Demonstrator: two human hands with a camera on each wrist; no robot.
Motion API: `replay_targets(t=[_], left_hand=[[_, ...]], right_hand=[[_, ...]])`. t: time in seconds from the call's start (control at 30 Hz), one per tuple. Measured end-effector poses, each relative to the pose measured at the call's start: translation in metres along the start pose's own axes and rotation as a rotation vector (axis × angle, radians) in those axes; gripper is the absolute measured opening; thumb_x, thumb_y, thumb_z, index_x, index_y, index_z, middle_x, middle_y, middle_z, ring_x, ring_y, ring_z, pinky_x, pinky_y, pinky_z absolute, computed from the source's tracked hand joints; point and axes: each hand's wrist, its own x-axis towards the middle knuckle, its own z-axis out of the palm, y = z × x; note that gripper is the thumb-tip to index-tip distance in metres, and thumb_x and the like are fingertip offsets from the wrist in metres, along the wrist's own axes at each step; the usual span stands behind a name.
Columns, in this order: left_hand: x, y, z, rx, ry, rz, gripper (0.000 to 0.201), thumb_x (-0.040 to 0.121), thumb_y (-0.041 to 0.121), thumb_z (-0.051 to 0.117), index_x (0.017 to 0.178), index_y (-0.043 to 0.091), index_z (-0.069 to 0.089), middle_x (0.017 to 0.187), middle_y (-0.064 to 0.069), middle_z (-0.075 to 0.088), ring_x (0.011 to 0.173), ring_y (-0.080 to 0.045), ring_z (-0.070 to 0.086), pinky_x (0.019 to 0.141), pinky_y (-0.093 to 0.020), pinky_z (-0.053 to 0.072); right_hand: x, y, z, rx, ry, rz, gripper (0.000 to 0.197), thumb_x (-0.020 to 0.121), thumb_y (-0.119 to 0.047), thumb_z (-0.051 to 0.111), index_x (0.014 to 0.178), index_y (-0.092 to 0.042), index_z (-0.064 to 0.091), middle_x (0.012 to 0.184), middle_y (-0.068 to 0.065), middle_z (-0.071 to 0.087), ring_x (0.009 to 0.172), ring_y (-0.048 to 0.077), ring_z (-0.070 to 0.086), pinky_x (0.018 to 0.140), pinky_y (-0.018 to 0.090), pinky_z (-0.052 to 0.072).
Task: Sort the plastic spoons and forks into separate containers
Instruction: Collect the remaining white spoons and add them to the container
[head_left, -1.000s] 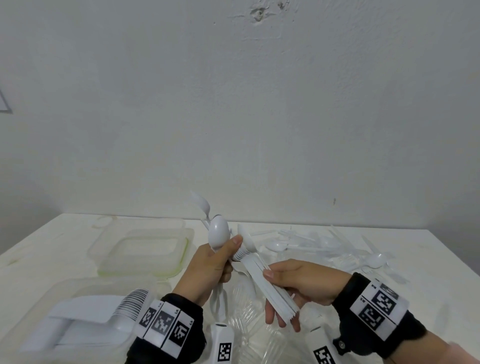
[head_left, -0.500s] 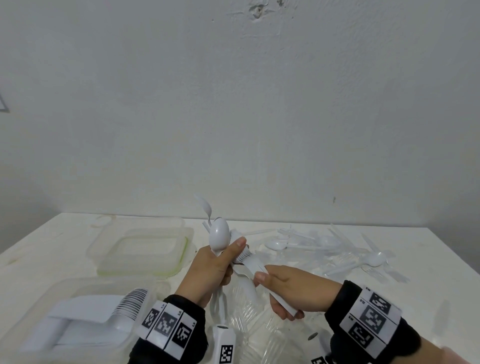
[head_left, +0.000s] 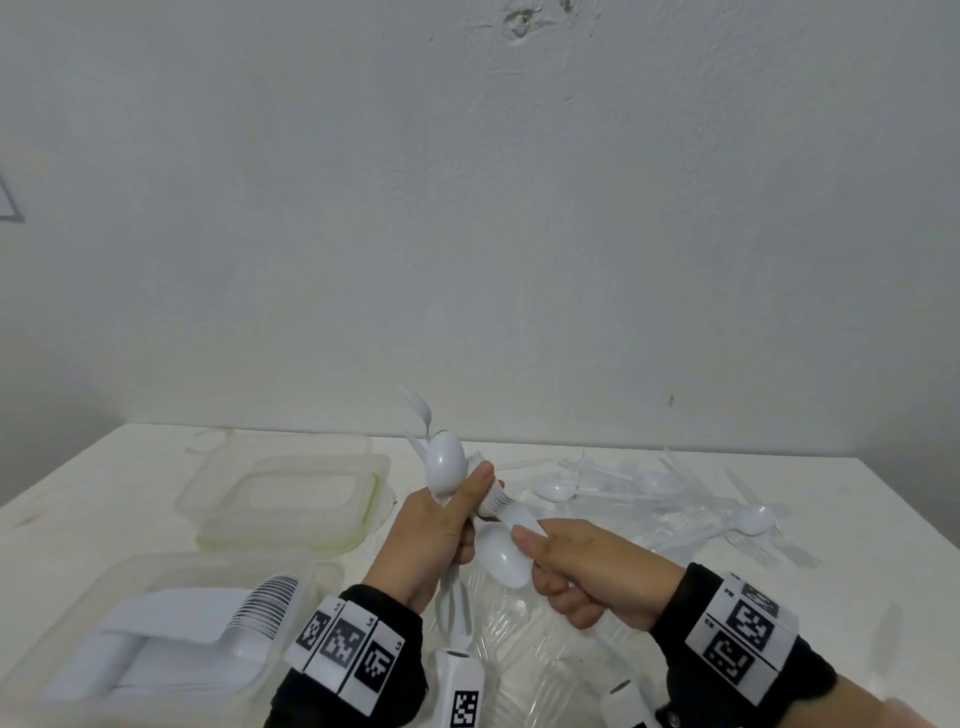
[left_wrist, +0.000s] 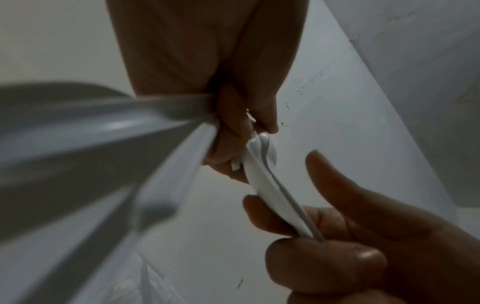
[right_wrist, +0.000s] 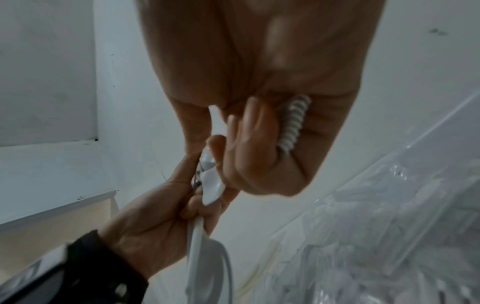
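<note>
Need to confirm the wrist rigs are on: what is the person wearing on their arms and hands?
Both hands are bare: left hand, right hand. Each wrist carries a black cuff wrapped in a white band of square black-and-white markers. No cables visible.

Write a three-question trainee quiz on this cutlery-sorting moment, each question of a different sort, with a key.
1. True or false: the left hand holds a white spoon with its bowl pointing up.
2. Multiple choice: the near-left container holds (A) a nested stack of white cutlery, (B) loose clear forks, (C) nothing.
3. Short answer: where on the table does the loose unsorted cutlery lie, seen from the head camera?

Key:
1. True.
2. A, the nested stack.
3. On the far right, beyond the right hand, which grips a bundle of white cutlery.
</note>
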Motion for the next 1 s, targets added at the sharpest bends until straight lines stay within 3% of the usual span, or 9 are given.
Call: replay_targets(t=[0.07, 0.13, 0.2, 0.27, 0.37, 0.5, 0.7, 0.87, 1.0], left_hand=[[-0.001, 0.002, -0.001, 0.014, 0.004, -0.007, 0.044, 0.083, 0.053, 0.058, 0.07, 0.011, 0.053, 0.048, 0.005, 0.028, 0.042, -0.008, 0.024, 0.041, -0.016, 0.025], [0.001, 0.001, -0.002, 0.01, 0.022, -0.008, 0.048, 0.077, 0.057, 0.057, 0.074, 0.01, 0.057, 0.049, 0.004, 0.034, 0.043, -0.007, 0.027, 0.042, -0.016, 0.027], [0.002, 0.001, -0.005, -0.012, 0.056, -0.016, 0.052, 0.076, 0.057, 0.058, 0.081, 0.006, 0.062, 0.053, 0.002, 0.052, 0.044, -0.007, 0.03, 0.042, -0.016, 0.03], [0.003, 0.002, -0.009, -0.046, 0.093, -0.026, 0.049, 0.085, 0.05, 0.058, 0.092, 0.002, 0.068, 0.068, -0.003, 0.07, 0.044, -0.006, 0.031, 0.042, -0.015, 0.032], [0.005, 0.005, -0.017, -0.09, 0.164, -0.024, 0.029, 0.092, 0.03, 0.063, 0.096, 0.003, 0.071, 0.069, -0.002, 0.069, 0.044, -0.005, 0.033, 0.043, -0.014, 0.031], [0.012, 0.006, -0.019, -0.166, 0.181, -0.085, 0.021, 0.092, 0.018, 0.064, 0.097, -0.002, 0.07, 0.064, 0.003, 0.066, 0.041, -0.003, 0.035, 0.04, -0.013, 0.031], [0.018, 0.017, -0.018, -0.031, 0.2, -0.041, 0.027, 0.093, 0.027, 0.063, 0.095, 0.001, 0.072, 0.069, 0.001, 0.072, 0.042, -0.004, 0.033, 0.041, -0.014, 0.03], [0.015, 0.033, -0.021, -0.028, 0.082, -0.073, 0.041, 0.094, 0.04, 0.057, 0.101, 0.002, 0.071, 0.071, -0.001, 0.071, 0.043, -0.006, 0.034, 0.04, -0.014, 0.03], [0.008, 0.037, -0.01, 0.052, -0.071, -0.118, 0.045, 0.088, 0.045, 0.059, 0.103, 0.004, 0.071, 0.079, -0.003, 0.072, 0.045, -0.005, 0.035, 0.042, -0.013, 0.031]], right_hand=[[0.0, 0.001, 0.006, -0.049, 0.062, -0.05, 0.02, 0.096, -0.032, 0.056, 0.079, -0.022, 0.054, 0.057, -0.007, 0.033, 0.048, 0.008, 0.023, 0.042, 0.018, 0.018], [0.001, 0.003, 0.012, -0.088, 0.188, -0.076, 0.017, 0.096, -0.025, 0.057, 0.081, -0.017, 0.055, 0.055, -0.006, 0.037, 0.046, 0.008, 0.028, 0.042, 0.02, 0.021], [0.002, 0.003, 0.01, -0.115, 0.319, -0.1, 0.017, 0.095, -0.022, 0.058, 0.08, -0.014, 0.056, 0.054, -0.005, 0.042, 0.042, 0.007, 0.033, 0.041, 0.021, 0.025], [0.0, -0.002, 0.0, -0.129, 0.398, -0.115, 0.02, 0.093, -0.022, 0.061, 0.076, -0.013, 0.054, 0.054, -0.004, 0.044, 0.041, 0.008, 0.035, 0.041, 0.021, 0.027], [-0.005, -0.016, -0.025, -0.178, 0.452, -0.136, 0.026, 0.09, -0.02, 0.065, 0.07, -0.013, 0.05, 0.051, -0.004, 0.043, 0.04, 0.009, 0.035, 0.04, 0.02, 0.028], [-0.003, -0.033, -0.049, -0.219, 0.401, -0.146, 0.03, 0.088, -0.017, 0.068, 0.068, -0.013, 0.045, 0.05, -0.004, 0.04, 0.04, 0.01, 0.03, 0.04, 0.021, 0.023], [-0.001, -0.046, -0.062, -0.322, 0.294, -0.107, 0.033, 0.085, -0.016, 0.071, 0.068, -0.013, 0.043, 0.044, -0.008, 0.04, 0.038, 0.008, 0.03, 0.039, 0.019, 0.024], [-0.012, -0.082, -0.073, -0.612, 0.112, -0.067, 0.028, 0.075, -0.02, 0.082, 0.063, -0.014, 0.057, 0.046, -0.001, 0.041, 0.039, 0.013, 0.032, 0.041, 0.02, 0.025], [-0.02, -0.111, -0.068, -0.736, 0.067, -0.11, 0.023, 0.069, -0.021, 0.086, 0.064, -0.014, 0.065, 0.049, 0.0, 0.046, 0.042, 0.013, 0.031, 0.042, 0.022, 0.025]])
